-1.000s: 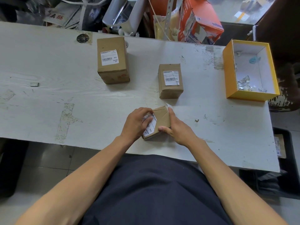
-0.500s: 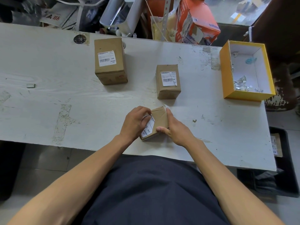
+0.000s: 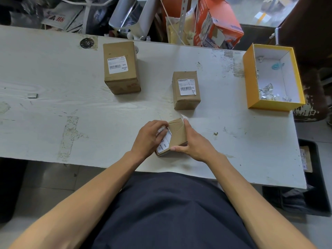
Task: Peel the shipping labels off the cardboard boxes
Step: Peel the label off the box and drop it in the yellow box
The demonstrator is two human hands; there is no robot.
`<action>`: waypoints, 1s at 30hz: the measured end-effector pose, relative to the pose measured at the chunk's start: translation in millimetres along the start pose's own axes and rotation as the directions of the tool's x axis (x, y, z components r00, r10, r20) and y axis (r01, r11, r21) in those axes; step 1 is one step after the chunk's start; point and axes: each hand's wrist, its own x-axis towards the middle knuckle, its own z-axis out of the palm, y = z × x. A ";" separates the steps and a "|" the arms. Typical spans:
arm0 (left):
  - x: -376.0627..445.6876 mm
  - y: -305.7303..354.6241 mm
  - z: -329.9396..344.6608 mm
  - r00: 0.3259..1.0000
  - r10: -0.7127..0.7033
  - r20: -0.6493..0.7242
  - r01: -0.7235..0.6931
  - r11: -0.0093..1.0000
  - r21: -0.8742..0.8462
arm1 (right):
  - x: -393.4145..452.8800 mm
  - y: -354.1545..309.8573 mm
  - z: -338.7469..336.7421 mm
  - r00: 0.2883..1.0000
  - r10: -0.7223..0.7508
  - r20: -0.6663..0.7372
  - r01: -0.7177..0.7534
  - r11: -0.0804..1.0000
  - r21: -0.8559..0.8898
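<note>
A: Near the front edge of the tabletop, a small brown cardboard box (image 3: 177, 133) sits tilted between both hands. The left hand (image 3: 148, 138) is on its left side, fingers curled over the white shipping label (image 3: 164, 141), and the fingertips look to be pinching the label's top edge.

B: And the right hand (image 3: 195, 143)?

A: Wrapped round the box's right side, thumb pressed along the near bottom corner, fingers lying up the far side. It grips the box.

B: Is the label off?

A: No, most of it lies on the box's left face, with "MXRC 03" readable on the lower part. Whether the top edge has lifted, I cannot tell; the fingers cover it.

B: The other boxes?

A: Two more, well apart from the hands. A taller brown cardboard box (image 3: 121, 67) stands far left, a medium brown cardboard box (image 3: 186, 89) just beyond the hands, each with a white barcode label on top.

B: The surface?

A: A scuffed white wooden tabletop (image 3: 53, 108). At far right stands an open yellow box with a white inside (image 3: 250, 72), holding torn scraps. A small grey metal piece (image 3: 32, 95) lies far left. Behind the tabletop there is clutter: an orange carton (image 3: 219, 24), newspapers and silvery sheeting.
</note>
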 end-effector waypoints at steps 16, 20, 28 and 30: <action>-3.1 1.1 -1.1 1.000 -0.030 -0.003 0.030 0.997 -0.070 | 3.5 0.5 1.7 0.992 -0.108 -0.066 0.106 0.994 -0.035; -2.6 0.9 -1.8 0.999 -0.032 0.013 0.033 0.997 -0.070 | 3.0 0.3 1.5 0.993 -0.100 -0.063 0.099 0.995 -0.027; 1.3 1.4 -5.3 0.994 -0.097 0.055 0.104 0.983 -0.151 | 2.7 -0.4 2.5 0.994 -0.091 -0.059 0.090 0.996 -0.024; 1.3 2.3 -5.5 0.993 -0.102 0.053 0.109 0.982 -0.152 | 2.5 -0.3 2.2 0.994 -0.094 -0.060 0.092 0.995 -0.027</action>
